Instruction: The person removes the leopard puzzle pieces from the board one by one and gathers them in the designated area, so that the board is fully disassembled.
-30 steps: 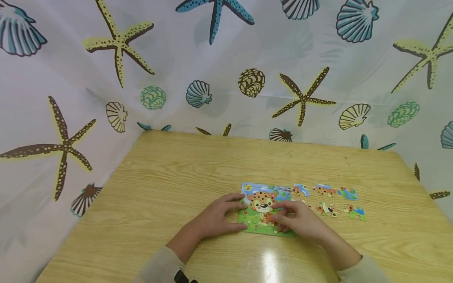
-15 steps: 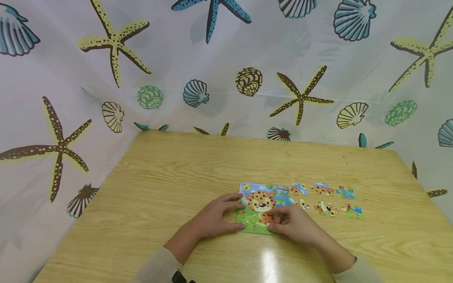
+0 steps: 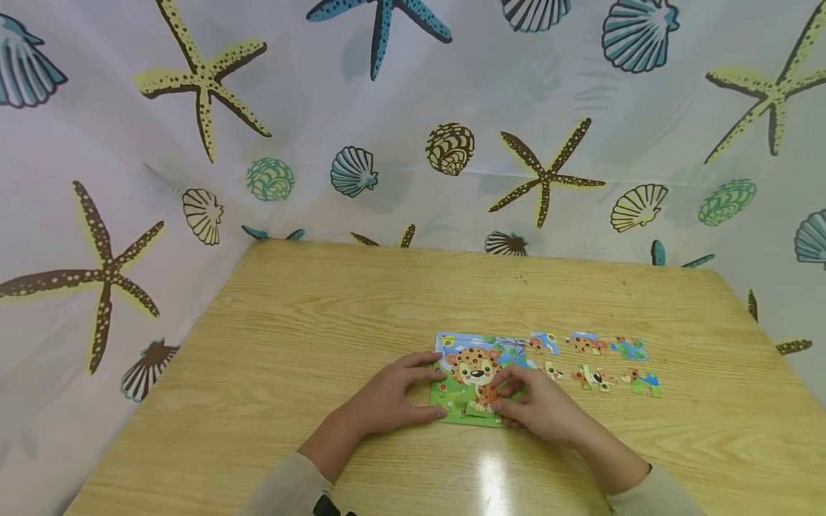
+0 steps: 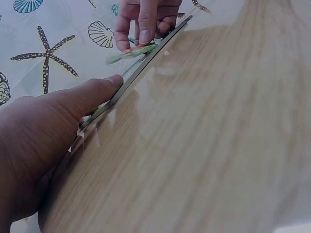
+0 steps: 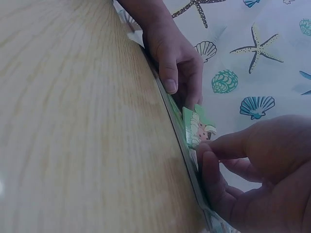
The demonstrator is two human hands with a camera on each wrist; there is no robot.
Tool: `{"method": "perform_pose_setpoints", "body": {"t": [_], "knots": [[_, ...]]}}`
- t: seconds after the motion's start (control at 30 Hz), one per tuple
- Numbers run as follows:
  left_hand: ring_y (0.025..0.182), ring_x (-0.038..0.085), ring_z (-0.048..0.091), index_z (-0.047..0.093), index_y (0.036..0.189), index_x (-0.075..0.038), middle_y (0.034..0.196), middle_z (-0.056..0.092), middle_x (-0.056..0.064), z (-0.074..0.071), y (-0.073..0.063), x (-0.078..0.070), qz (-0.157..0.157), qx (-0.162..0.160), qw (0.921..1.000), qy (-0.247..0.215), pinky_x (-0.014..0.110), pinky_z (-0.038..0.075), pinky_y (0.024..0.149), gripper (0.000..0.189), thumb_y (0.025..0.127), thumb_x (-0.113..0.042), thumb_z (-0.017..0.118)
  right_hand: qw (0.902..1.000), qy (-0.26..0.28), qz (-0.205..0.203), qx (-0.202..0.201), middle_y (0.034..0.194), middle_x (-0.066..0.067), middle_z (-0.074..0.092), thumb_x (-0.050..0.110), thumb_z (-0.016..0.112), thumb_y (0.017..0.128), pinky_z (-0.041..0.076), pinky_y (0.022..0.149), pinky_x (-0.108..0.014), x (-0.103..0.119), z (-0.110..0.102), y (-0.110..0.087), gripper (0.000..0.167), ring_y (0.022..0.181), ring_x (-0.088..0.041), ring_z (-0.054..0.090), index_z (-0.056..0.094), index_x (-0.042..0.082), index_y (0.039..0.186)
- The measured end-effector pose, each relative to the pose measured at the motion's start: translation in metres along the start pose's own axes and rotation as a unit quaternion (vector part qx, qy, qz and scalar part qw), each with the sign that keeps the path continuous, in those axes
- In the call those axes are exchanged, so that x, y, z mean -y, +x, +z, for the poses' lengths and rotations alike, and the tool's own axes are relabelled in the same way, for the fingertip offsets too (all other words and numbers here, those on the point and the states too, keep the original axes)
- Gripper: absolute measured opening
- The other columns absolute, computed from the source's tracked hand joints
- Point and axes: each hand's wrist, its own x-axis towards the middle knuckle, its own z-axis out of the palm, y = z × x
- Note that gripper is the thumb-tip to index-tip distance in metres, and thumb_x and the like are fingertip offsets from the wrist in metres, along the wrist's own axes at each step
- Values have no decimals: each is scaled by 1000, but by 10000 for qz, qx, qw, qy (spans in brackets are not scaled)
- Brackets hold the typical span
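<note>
A puzzle board (image 3: pixel 452 414) with a spotted leopard cub picture lies flat on the table. My right hand (image 3: pixel 542 405) pinches a green puzzle piece (image 3: pixel 479 410) between thumb and fingers over the board's lower part. In the right wrist view that puzzle piece (image 5: pixel 195 128) is tilted up off the board and shows green with part of the cub. At the board's left edge my left hand (image 3: pixel 393 394) rests with fingers spread, fingertips and thumb touching the board. The left wrist view shows its thumb (image 4: pixel 99 92) along the board's edge (image 4: pixel 131 77).
Several loose puzzle pieces (image 3: pixel 587 344) lie in two rows right of the board, including a green and blue one (image 3: pixel 645 383) at the end. The wooden table (image 3: pixel 323 301) meets a white curtain (image 3: pixel 400 122) printed with shells and starfish at its back and sides.
My right hand has shifted slightly left and lifted a puzzle piece, which now stands tilted above the board. The left hand has stayed at the board's edge.
</note>
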Motion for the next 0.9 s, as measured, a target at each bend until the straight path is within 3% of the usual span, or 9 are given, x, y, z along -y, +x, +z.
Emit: {"method": "perform_pose_setpoints", "body": {"t": [0.47, 0.9], "knots": [[146, 28, 40, 68, 129, -19, 155, 45, 0, -1, 4, -4, -73, 16, 10000, -33, 51, 36, 118, 54, 83, -45, 79, 9997, 228, 17, 49, 92, -14, 66, 7, 63, 98, 60, 60, -30, 3, -9, -3, 22, 71, -20, 67, 57, -1, 117], [145, 28, 41, 68, 128, -18, 154, 46, 1, 0, 1, -2, -89, 24, 10000, -12, 50, 36, 118, 54, 82, -44, 81, 9955, 917, 118, 222, 101, -16, 67, 14, 63, 99, 63, 72, -32, -7, -19, -15, 31, 82, -24, 72, 57, -5, 123]]}}
